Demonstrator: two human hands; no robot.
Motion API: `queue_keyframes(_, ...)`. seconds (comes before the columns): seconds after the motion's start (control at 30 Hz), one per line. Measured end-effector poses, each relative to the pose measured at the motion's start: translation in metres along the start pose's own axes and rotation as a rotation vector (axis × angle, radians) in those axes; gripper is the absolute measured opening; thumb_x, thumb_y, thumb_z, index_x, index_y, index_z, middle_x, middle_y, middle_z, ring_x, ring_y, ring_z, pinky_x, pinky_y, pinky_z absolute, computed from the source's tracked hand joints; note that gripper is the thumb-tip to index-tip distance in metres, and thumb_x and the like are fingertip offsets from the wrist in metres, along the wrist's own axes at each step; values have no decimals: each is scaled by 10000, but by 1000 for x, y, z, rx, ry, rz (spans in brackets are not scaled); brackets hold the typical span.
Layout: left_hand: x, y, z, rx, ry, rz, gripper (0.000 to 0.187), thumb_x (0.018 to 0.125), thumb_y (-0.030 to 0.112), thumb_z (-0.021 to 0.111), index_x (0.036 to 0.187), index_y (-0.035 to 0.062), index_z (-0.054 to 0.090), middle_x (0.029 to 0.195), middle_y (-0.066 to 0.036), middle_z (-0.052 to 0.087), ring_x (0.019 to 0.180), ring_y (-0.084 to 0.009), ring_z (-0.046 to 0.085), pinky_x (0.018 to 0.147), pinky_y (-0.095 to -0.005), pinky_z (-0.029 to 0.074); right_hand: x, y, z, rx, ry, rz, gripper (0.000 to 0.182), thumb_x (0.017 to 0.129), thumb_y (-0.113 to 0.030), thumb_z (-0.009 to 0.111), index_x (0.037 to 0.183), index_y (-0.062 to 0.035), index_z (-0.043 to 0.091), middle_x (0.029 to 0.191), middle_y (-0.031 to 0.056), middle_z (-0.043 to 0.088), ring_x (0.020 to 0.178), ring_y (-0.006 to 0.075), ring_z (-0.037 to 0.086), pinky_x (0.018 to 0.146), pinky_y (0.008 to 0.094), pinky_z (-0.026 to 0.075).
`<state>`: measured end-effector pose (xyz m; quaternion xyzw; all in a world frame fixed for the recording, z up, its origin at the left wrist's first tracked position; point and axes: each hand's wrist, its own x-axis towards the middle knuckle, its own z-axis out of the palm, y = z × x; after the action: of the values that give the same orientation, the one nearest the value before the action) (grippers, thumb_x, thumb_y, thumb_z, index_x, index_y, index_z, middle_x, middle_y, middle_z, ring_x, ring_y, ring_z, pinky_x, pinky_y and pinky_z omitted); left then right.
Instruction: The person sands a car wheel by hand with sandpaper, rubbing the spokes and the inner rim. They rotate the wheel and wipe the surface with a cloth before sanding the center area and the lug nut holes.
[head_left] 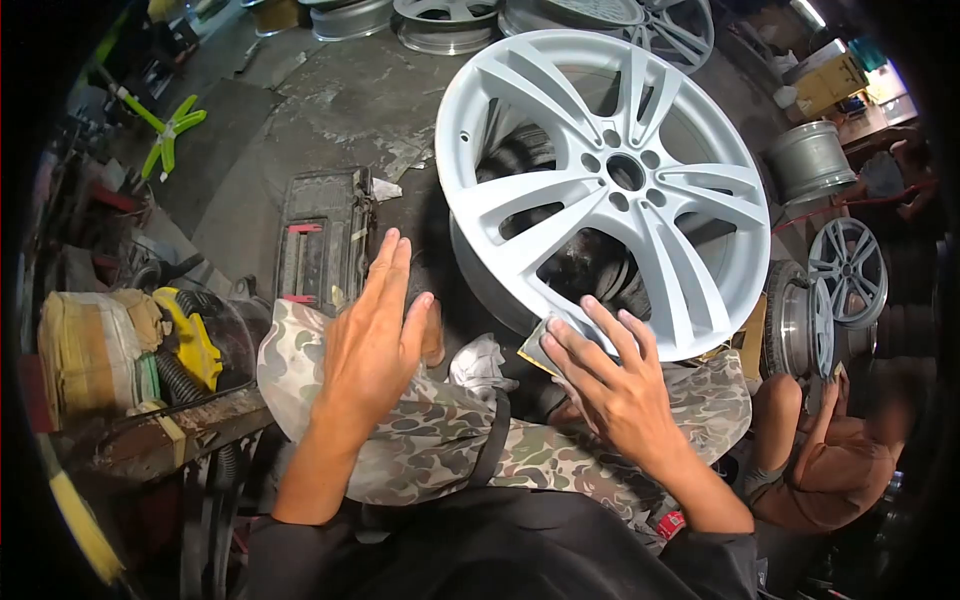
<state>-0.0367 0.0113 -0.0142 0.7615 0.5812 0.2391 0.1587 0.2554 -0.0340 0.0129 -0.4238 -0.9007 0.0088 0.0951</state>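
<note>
A silver-grey alloy wheel rim (622,235) with split spokes stands before me, tilted, just past my knees. My right hand (612,385) is at its near lower edge and holds a folded piece of sandpaper (540,347) with a yellowish edge against the rim. Part of the sandpaper is hidden under the fingers. My left hand (375,340) hovers above my camouflage-clad leg, left of the wheel, its fingers stretched out and nothing in it. A crumpled white cloth (480,365) lies between the two hands, below the rim.
A dirty dark toolbox (325,240) sits on the floor at left. Yellow-and-black equipment (195,335) stands beside my left knee. More wheels (448,25) line the back. A green star-shaped stand base (170,130) is farther off. At right, a seated person (835,450) handles another wheel (822,325).
</note>
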Motion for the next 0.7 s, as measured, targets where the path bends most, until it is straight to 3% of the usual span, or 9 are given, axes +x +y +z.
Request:
queue_keyframes(0.07, 1, 6, 1, -25, -17, 25, 553, 1041, 176, 648, 1527, -49, 512, 1598, -265, 510, 1202, -465, 688, 956, -481, 588, -5, -5, 4, 91, 41, 108, 535, 878, -153, 769, 1401, -67, 698, 1487, 67, 623, 1524, 358, 455, 1192, 556, 374)
queue_keyframes(0.13, 1, 18, 5, -133, -48, 48, 531, 1038, 103, 649, 1525, -64, 517, 1606, -250, 512, 1421, -425, 565, 1138, -434, 499, 14, -6, 14, 95, 67, 119, 551, 878, -155, 780, 1414, -70, 684, 1488, 77, 624, 1509, 361, 467, 1178, 551, 384)
queue_keyframes(0.2, 1, 28, 7, -139, -39, 71, 518, 1029, 92, 653, 1512, -56, 537, 1596, -240, 527, 1395, -419, 588, 1127, -443, 503, 26, -6, 31, 202, 184, 133, 528, 889, -137, 775, 1404, -64, 684, 1486, 88, 623, 1486, 368, 482, 1167, 551, 391)
queue_keyframes(0.27, 2, 33, 6, -99, -28, 189, 515, 1014, 83, 664, 1503, -36, 559, 1581, -225, 544, 1360, -408, 607, 1105, -456, 512, 17, -6, 22, 210, 178, 134, 519, 896, -129, 776, 1404, -72, 683, 1468, 95, 632, 1464, 373, 501, 1151, 548, 405)
queue_keyframes(0.37, 6, 38, 8, -99, -22, 202, 510, 995, 71, 675, 1487, -23, 579, 1552, -213, 563, 1325, -403, 619, 1080, -461, 523, -30, 8, 3, 165, 146, 229, 474, 906, -123, 772, 1375, -100, 715, 1363, 80, 697, 1434, 360, 538, 1135, 542, 422)
queue_keyframes(0.47, 11, 44, 10, -94, -22, 208, 497, 986, 61, 679, 1469, -17, 593, 1526, -212, 576, 1304, -408, 626, 1063, -458, 532, -62, 22, -30, 65, 136, 429, 268, 957, -94, 686, 1197, -59, 799, 1198, 100, 758, 1383, 357, 579, 1147, 532, 392)
queue_keyframes(0.57, 12, 48, 11, -88, -27, 218, 485, 977, 47, 683, 1453, -7, 607, 1496, -212, 591, 1261, -413, 640, 1039, -457, 541, -72, 20, -43, 87, 200, 520, 281, 969, -74, 653, 1206, -17, 793, 1158, 135, 762, 1334, 376, 610, 1120, 523, 422)
queue_keyframes(0.63, 11, 50, 15, -102, -19, 228, 474, 962, 28, 691, 1429, -10, 623, 1468, -215, 603, 1223, -423, 642, 1025, -464, 539, -72, 17, -40, 124, 338, 576, 305, 984, -51, 623, 1237, 32, 773, 1157, 177, 741, 1222, 372, 653, 1058, 477, 473)
queue_keyframes(0.7, 11, 51, 15, -56, -22, 239, 505, 956, 30, 699, 1448, -24, 598, 1507, -230, 567, 1276, -435, 610, 1059, -476, 520, -75, 14, -29, 211, 376, 631, 312, 991, -45, 616, 1251, 42, 765, 1137, 183, 725, 1160, 353, 656, 1017, 454, 490)
